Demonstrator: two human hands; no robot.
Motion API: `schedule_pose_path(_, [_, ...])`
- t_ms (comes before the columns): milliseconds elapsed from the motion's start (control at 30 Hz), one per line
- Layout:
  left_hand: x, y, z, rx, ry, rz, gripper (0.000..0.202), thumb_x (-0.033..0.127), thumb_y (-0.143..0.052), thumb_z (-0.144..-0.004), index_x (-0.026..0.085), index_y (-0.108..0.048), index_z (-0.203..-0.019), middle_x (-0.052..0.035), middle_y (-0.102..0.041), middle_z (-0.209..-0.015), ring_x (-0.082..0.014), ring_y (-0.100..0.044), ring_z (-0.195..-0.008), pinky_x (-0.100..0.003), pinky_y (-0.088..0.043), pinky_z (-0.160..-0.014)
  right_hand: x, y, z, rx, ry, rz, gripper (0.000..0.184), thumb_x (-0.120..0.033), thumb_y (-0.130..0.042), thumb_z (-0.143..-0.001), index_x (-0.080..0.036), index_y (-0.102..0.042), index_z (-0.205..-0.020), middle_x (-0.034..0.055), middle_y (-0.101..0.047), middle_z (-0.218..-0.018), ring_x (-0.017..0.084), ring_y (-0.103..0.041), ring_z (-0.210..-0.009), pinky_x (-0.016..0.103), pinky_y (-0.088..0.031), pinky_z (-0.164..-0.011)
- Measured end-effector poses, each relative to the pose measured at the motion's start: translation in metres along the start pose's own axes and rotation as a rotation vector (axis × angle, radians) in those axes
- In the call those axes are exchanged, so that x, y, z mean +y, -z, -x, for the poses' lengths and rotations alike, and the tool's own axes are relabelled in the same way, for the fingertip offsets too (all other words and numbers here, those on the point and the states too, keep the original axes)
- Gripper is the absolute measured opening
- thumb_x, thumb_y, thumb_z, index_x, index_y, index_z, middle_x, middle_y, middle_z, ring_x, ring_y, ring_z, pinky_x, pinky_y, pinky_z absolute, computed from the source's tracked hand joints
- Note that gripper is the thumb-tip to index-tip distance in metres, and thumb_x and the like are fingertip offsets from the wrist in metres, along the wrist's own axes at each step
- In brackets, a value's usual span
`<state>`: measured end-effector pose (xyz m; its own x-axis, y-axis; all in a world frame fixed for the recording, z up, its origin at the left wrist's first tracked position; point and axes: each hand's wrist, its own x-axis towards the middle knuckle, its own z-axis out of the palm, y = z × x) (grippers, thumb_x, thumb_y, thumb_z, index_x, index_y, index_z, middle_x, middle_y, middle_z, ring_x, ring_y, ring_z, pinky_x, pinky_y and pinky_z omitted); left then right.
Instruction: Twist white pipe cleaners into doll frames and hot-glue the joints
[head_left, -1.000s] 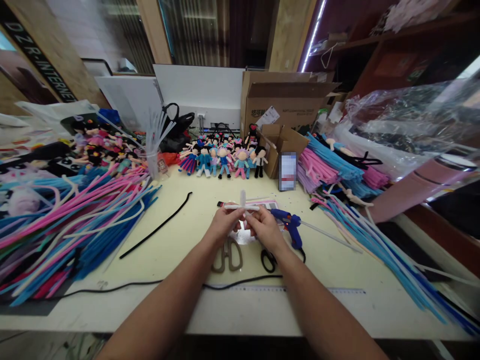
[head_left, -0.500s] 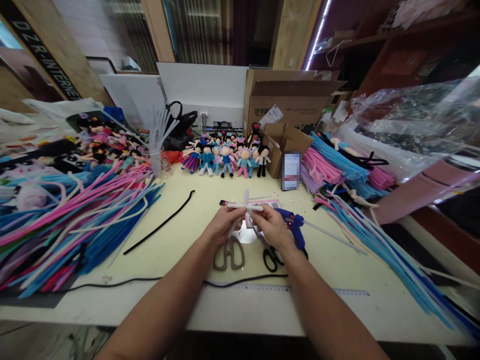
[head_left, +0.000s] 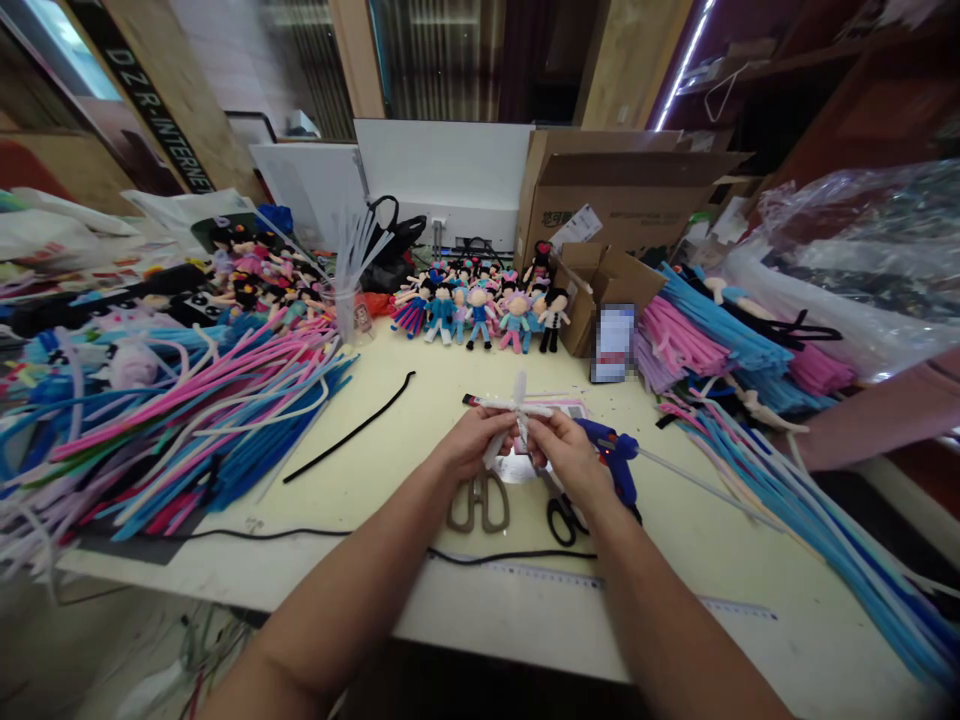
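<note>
While the left hand [head_left: 472,440] and right hand [head_left: 564,450] each pinch a white cross [head_left: 520,407] between thumb and fingers, just above the middle of the desk [head_left: 465,612], its joint could twist or loosen if the two pulled unevenly — and the right hand, near the glue gun [head_left: 618,460], might knock it with a sideways move. A dip of either could catch the scissors [head_left: 484,502] close below. The cross looks soft and slightly fuzzy, one stubby arm pointing away, two spread sideways, pale ends trailing down — how they join is too small to tell
</note>
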<state>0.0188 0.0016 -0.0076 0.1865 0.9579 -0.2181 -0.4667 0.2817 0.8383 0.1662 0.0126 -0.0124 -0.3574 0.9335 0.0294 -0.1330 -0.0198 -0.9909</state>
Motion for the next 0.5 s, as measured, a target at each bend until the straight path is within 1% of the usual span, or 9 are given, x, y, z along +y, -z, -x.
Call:
schedule_pose_path(100, [0.000,-0.001,0.000,-0.056,-0.019,0.011,0.026,0.031,-0.070,-0.066,0.011,-0.054,-0.063,0.0044,-0.047,-0.049,-0.0014,-0.036,-0.037,-0.014,-0.025,-0.036,-0.001,0.000,0.000,0.026,0.000,0.007,0.027,-0.041,-0.062,-0.074,-0.018,-0.058,-0.086,-0.0064,-0.045,-0.054,0.007,-0.039,-0.044,0.020,-0.032,-0.041])
schedule_pose_path(200, [0.000,-0.003,0.001,-0.094,-0.014,0.024,0.028,0.034,-0.067,-0.069,0.012,-0.052,-0.062,0.0050,-0.044,-0.049,-0.0014,-0.031,-0.037,-0.015,-0.020,-0.035,0.000,0.001,-0.001,0.032,-0.004,0.002,0.026,-0.041,-0.062,-0.073,-0.018,-0.057,-0.083,-0.0072,-0.043,-0.052,0.006,-0.036,-0.043,0.020,-0.029,-0.040])
schedule_pose_path(333, [-0.001,-0.004,0.002,-0.100,-0.012,0.000,0.030,0.036,-0.065,-0.071,0.012,-0.051,-0.060,0.0048,-0.043,-0.046,-0.0023,-0.032,-0.038,-0.015,-0.022,-0.037,0.006,0.000,-0.002,0.030,-0.025,-0.031,0.028,-0.042,-0.063,-0.073,-0.018,-0.057,-0.084,-0.0063,-0.046,-0.054,0.006,-0.037,-0.043,0.020,-0.030,-0.040])
schedule_pose_path(433, [-0.003,-0.004,0.001,-0.072,-0.013,-0.041,0.031,0.038,-0.066,-0.069,0.012,-0.052,-0.060,0.0029,-0.047,-0.048,-0.0030,-0.037,-0.039,-0.016,-0.026,-0.039,0.009,-0.002,-0.003,0.034,-0.047,-0.060,0.028,-0.042,-0.064,-0.072,-0.018,-0.057,-0.086,-0.0035,-0.054,-0.060,0.008,-0.045,-0.047,0.020,-0.036,-0.043])
schedule_pose_path(500, [-0.004,-0.004,0.000,-0.029,-0.018,-0.041,0.029,0.037,-0.069,-0.066,0.012,-0.054,-0.064,0.0026,-0.050,-0.052,-0.0034,-0.040,-0.041,-0.016,-0.029,-0.041,0.009,-0.004,-0.004,0.047,-0.038,-0.067,0.027,-0.040,-0.065,-0.070,-0.019,-0.057,-0.084,-0.0019,-0.057,-0.065,0.010,-0.051,-0.054,0.022,-0.041,-0.048])
